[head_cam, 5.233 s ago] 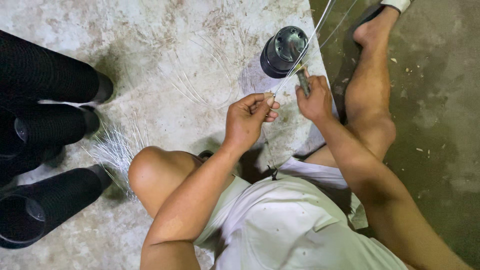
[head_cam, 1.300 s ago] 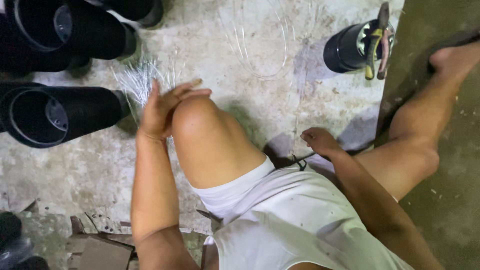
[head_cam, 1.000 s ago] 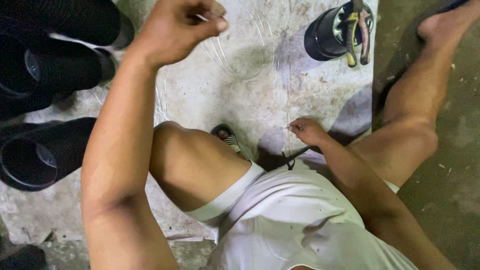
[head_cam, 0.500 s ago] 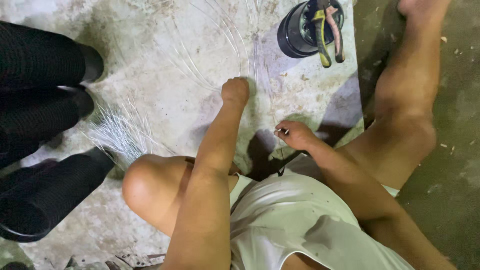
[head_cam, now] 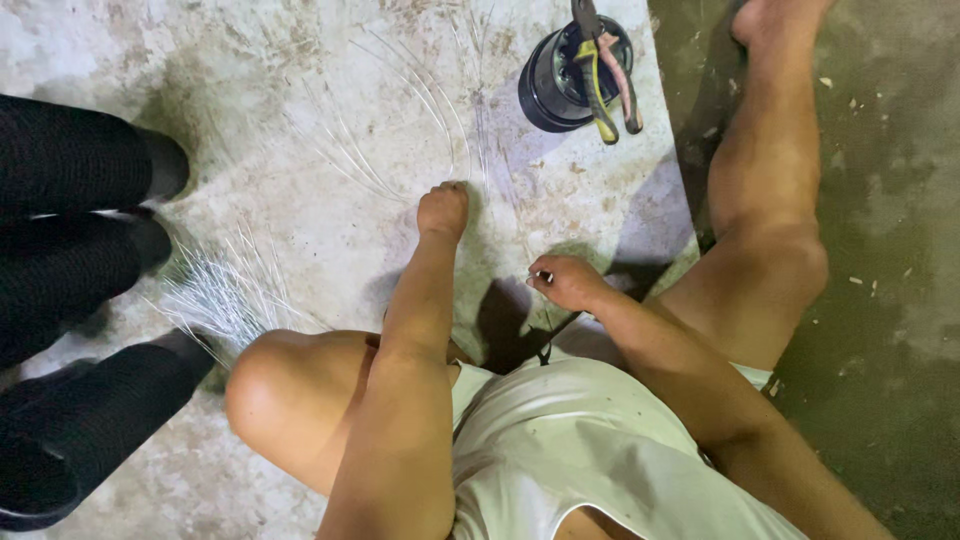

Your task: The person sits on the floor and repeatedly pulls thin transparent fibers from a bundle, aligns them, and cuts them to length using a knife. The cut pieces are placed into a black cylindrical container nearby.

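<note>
I sit on a concrete floor [head_cam: 300, 90] with my knees bent. My left hand [head_cam: 443, 210] is stretched forward with its fingers closed, pinching thin wire strands [head_cam: 400, 150] that fan out over the floor. My right hand [head_cam: 565, 283] rests lower, near my lap, with its fingers closed on the near end of a thin wire. A bundle of cut wires [head_cam: 225, 295] lies to the left of my knee. A dark round cup [head_cam: 565, 75] stands ahead, with pliers [head_cam: 605, 65] lying across its rim.
Several black tubes [head_cam: 80, 300] lie stacked along the left edge. My right leg [head_cam: 765, 200] stretches forward on the right, beside a darker, damp strip of floor [head_cam: 880, 250].
My left hand went to the wire bundle at the left, lifted up, then reached forward onto the strands. The right hand stayed low near my lap. The pliers now lie on the cup.
</note>
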